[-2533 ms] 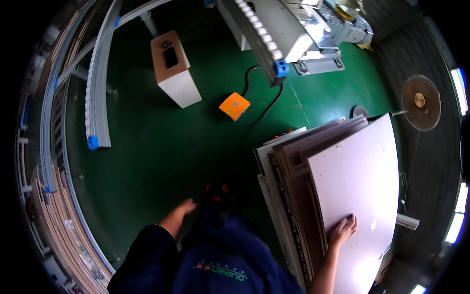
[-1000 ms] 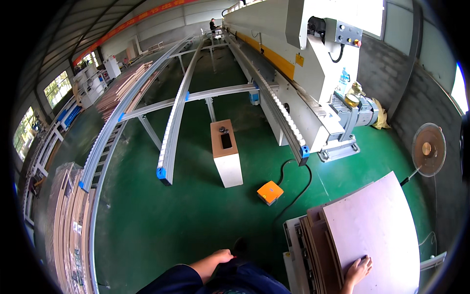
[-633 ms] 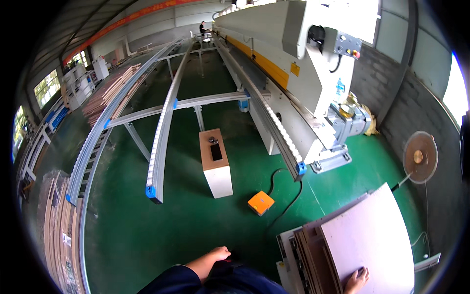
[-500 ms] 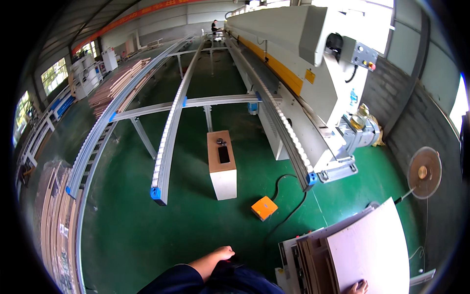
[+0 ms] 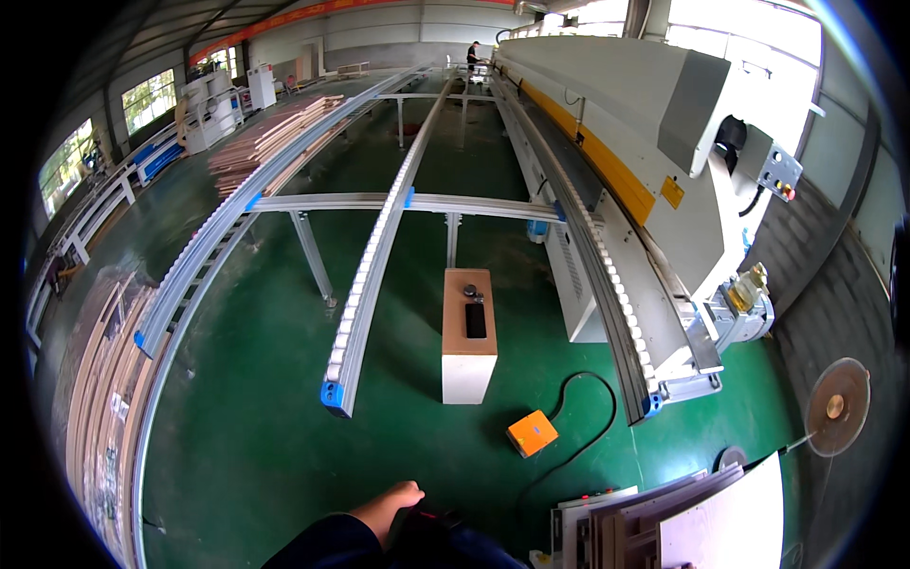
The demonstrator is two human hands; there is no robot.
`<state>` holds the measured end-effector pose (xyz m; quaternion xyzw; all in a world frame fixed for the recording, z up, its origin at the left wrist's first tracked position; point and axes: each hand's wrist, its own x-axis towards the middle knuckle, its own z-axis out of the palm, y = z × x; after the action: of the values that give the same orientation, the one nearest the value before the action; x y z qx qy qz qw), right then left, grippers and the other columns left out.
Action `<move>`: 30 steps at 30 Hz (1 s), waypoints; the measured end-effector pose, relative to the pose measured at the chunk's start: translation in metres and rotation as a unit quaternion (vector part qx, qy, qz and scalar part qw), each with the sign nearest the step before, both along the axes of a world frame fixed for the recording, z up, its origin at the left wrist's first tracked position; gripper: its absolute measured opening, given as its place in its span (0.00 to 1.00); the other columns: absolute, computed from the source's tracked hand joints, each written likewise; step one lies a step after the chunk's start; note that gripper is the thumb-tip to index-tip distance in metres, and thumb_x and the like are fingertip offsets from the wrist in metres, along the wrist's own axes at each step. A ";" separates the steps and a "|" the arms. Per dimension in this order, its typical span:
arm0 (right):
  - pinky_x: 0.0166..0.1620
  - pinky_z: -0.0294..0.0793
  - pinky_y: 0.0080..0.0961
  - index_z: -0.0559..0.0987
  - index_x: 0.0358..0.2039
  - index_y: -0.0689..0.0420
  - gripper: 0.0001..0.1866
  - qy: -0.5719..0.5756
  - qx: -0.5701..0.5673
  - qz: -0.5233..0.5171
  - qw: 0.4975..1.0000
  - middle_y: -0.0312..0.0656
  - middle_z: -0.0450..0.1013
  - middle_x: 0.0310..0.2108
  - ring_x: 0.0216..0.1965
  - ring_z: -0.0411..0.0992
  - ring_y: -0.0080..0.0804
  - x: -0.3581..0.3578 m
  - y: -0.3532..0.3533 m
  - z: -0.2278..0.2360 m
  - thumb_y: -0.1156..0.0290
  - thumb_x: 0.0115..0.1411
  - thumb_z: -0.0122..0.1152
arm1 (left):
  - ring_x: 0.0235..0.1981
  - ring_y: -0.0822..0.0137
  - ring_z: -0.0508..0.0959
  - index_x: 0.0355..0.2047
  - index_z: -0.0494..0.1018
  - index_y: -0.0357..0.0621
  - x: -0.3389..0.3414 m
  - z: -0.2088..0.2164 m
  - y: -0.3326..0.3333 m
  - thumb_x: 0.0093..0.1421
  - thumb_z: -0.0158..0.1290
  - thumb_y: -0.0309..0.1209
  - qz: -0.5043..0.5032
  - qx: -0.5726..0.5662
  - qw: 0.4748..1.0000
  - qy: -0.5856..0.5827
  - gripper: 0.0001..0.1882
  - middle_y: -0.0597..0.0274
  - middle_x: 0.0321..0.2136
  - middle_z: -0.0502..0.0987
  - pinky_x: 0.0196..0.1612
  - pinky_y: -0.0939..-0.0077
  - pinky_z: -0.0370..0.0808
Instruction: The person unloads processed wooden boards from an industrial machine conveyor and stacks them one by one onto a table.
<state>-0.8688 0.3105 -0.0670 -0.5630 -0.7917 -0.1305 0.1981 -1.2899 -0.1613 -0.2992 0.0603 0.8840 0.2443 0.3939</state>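
Note:
My left hand [image 5: 396,500], at the end of a dark blue sleeve, hangs low in front of my body above the green floor. Its fingers are curled in; whatever they may hold is hidden. My right hand is out of the picture. Nearest on the right is a stack of boards [image 5: 654,512], with a pale panel [image 5: 730,517] leaning at its right side. Ahead of me an orange foot pedal box [image 5: 532,433] lies on the floor with a black cable [image 5: 611,408]. Beyond it a wood-topped box [image 5: 468,375] carries a black phone [image 5: 475,321] and a small dark object.
Long roller rails [image 5: 353,351] with blue end caps run away from me, joined by a crossbar [image 5: 474,203]. A long white and yellow machine [image 5: 607,104] lines the right. A round disc [image 5: 838,407] stands by the wall. Wrapped boards [image 5: 104,398] lie left. A person [image 5: 472,55] stands far off.
The view has shifted, so the rails, machine and box sit farther right and lower. My right hand, which was on the pale panel, has left the picture. My left hand remains low and curled.

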 end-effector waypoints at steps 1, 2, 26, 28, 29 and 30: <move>0.39 0.71 0.38 0.75 0.37 0.58 0.23 -0.038 0.015 -0.032 0.999 0.49 0.73 0.35 0.36 0.71 0.44 -0.012 -0.010 0.010 0.52 0.61 0.41 | 0.42 0.50 0.77 0.35 0.77 0.39 0.000 -0.003 -0.007 0.55 0.49 0.44 0.014 -0.004 1.000 0.005 0.20 0.46 0.37 0.78 0.45 0.59 0.72; 0.37 0.71 0.37 0.76 0.35 0.58 0.24 -0.038 0.051 -0.033 0.997 0.48 0.74 0.32 0.32 0.71 0.44 -0.018 -0.015 0.019 0.50 0.60 0.40 | 0.42 0.50 0.77 0.35 0.77 0.40 0.001 0.001 -0.007 0.55 0.49 0.44 0.000 -0.014 1.000 0.001 0.20 0.46 0.37 0.78 0.45 0.59 0.72; 0.17 0.61 0.25 0.72 0.24 0.54 0.29 -0.122 0.304 0.037 0.944 0.38 0.66 0.16 0.17 0.62 0.29 -0.007 0.021 -0.023 0.49 0.66 0.26 | 0.42 0.50 0.77 0.36 0.77 0.40 0.003 0.011 0.020 0.56 0.47 0.44 -0.048 0.031 0.998 0.013 0.20 0.47 0.38 0.78 0.45 0.59 0.72; 0.22 0.64 0.29 0.73 0.26 0.55 0.29 -0.092 0.248 0.024 0.964 0.39 0.68 0.19 0.20 0.64 0.31 -0.015 0.011 -0.013 0.49 0.65 0.27 | 0.46 0.52 0.75 0.42 0.74 0.43 0.007 0.007 0.022 0.57 0.47 0.46 -0.045 0.026 0.999 -0.015 0.21 0.50 0.43 0.77 0.48 0.61 0.71; 0.22 0.64 0.29 0.73 0.26 0.55 0.29 -0.091 0.247 0.022 0.964 0.39 0.68 0.19 0.20 0.64 0.31 -0.017 0.008 -0.010 0.49 0.65 0.27 | 0.46 0.52 0.75 0.42 0.74 0.43 0.010 0.007 0.022 0.57 0.47 0.46 -0.048 0.026 0.998 -0.013 0.21 0.50 0.43 0.77 0.48 0.61 0.71; 0.26 0.66 0.30 0.75 0.29 0.55 0.29 -0.086 0.207 0.020 0.974 0.41 0.70 0.22 0.22 0.66 0.33 -0.018 0.004 -0.007 0.49 0.65 0.28 | 0.45 0.52 0.76 0.41 0.75 0.43 0.014 0.007 0.022 0.57 0.48 0.46 -0.044 0.028 0.999 -0.012 0.21 0.50 0.42 0.77 0.47 0.61 0.71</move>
<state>-0.8871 0.3149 -0.0741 -0.4804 -0.7727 -0.3358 0.2437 -1.2757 -0.1396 -0.2926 0.1074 0.8684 0.2522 0.4132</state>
